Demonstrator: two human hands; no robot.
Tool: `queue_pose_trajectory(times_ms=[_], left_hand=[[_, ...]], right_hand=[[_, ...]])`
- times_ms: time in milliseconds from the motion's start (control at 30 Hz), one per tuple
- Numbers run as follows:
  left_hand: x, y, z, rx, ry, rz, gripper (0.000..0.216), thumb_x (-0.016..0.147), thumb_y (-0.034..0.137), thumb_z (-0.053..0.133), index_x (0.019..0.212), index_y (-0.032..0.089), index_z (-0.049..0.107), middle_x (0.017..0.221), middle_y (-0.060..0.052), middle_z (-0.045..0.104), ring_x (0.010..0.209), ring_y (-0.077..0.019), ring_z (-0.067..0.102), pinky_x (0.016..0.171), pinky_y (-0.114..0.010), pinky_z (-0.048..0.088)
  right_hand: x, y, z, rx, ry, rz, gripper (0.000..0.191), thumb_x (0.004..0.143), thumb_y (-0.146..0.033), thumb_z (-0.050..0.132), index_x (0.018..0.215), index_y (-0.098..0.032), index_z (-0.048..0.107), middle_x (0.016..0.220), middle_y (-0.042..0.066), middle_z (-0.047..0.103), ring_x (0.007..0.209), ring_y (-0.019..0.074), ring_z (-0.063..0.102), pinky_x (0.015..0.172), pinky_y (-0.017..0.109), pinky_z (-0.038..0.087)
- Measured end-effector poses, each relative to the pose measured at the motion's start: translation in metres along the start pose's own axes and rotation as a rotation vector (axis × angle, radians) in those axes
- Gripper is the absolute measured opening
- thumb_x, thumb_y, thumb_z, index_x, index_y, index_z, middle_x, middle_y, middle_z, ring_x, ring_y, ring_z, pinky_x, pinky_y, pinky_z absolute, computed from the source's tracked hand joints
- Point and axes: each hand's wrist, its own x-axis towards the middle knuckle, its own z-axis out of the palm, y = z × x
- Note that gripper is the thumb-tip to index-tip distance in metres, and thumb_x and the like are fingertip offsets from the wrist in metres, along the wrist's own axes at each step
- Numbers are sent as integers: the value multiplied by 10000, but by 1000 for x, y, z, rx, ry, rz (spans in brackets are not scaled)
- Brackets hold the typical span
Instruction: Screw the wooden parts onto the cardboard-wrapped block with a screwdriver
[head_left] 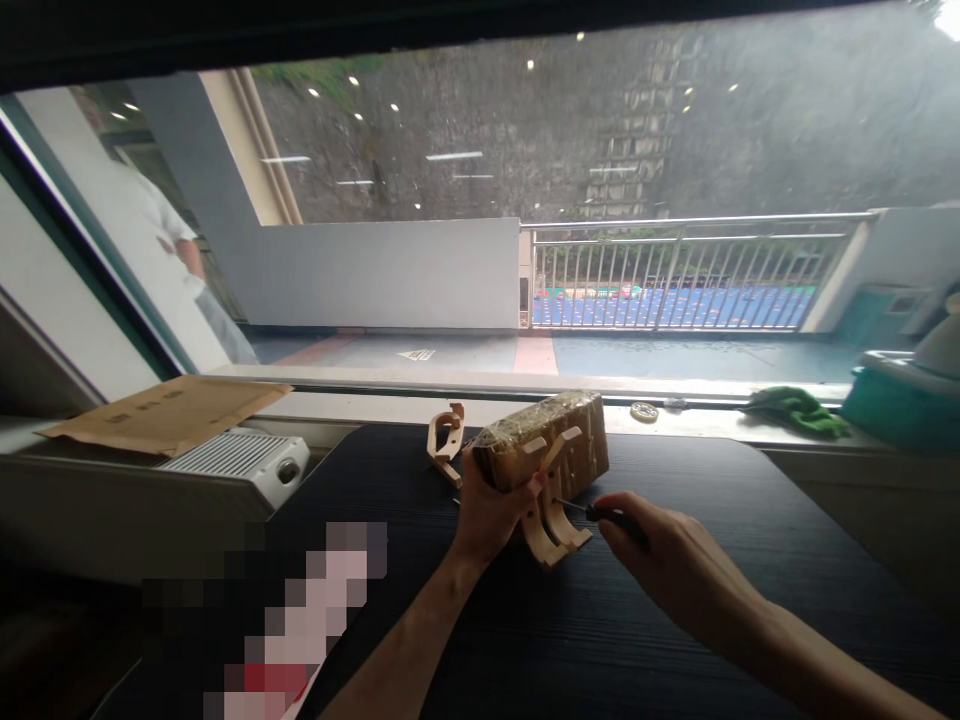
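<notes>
My left hand (491, 505) is closed around a light wooden frame (553, 535) made of curved pieces, which is tilted against a cardboard box (589, 450). My right hand (656, 540) grips the dark handle of a screwdriver (616, 520). The screwdriver's thin shaft points left, and its tip meets the wooden frame near a small hole. Clear tape covers the box's top. Another wooden piece (444, 447), angular with an opening in it, stands left of the box. My fingers hide part of the frame.
The black table (675, 640) reaches the windowsill (375, 408). On the sill are a tape roll (643, 412), a green cloth (799, 410) and a teal container (892, 405). A brown envelope (172, 412) lies over a white heater (259, 465) at left. Outside the glass, a person (169, 240) stands.
</notes>
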Motion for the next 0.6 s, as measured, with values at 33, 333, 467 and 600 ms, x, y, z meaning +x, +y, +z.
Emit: queue_pose_trajectory(times_ms=[33, 333, 467, 600], left_hand=[[0, 0, 0, 2, 5, -2, 596, 574, 267, 809, 1041, 210, 443, 1011, -31, 597, 954, -211, 606, 795, -314, 509], [7, -5, -6, -21, -8, -62, 622, 582, 290, 812, 1080, 208, 449, 1033, -59, 619, 952, -226, 620, 805, -344, 519], [8, -5, -7, -12, 6, -77, 634, 583, 300, 817, 1097, 211, 457, 1059, -69, 618, 986, -237, 611, 837, -359, 508], [6, -4, -6, -14, 21, -86, 655, 561, 296, 830, 1107, 217, 475, 1047, -63, 627, 987, -240, 612, 851, -363, 501]], right_hand=[[-1, 1, -2, -77, 0, -62, 224, 878, -256, 475, 1084, -222, 554, 743, -5, 655, 581, 157, 604, 517, 266, 419], [-5, 14, 20, -205, 168, -384, 292, 894, -121, 404, 1131, -137, 573, 781, 48, 652, 616, 150, 597, 542, 260, 449], [-5, 13, 28, 202, 54, 54, 342, 945, -364, 364, 924, -172, 647, 690, 16, 670, 596, 142, 619, 554, 234, 471], [-6, 15, 14, 221, -86, 103, 413, 935, -408, 339, 808, -191, 666, 611, 7, 651, 542, 152, 604, 487, 238, 452]])
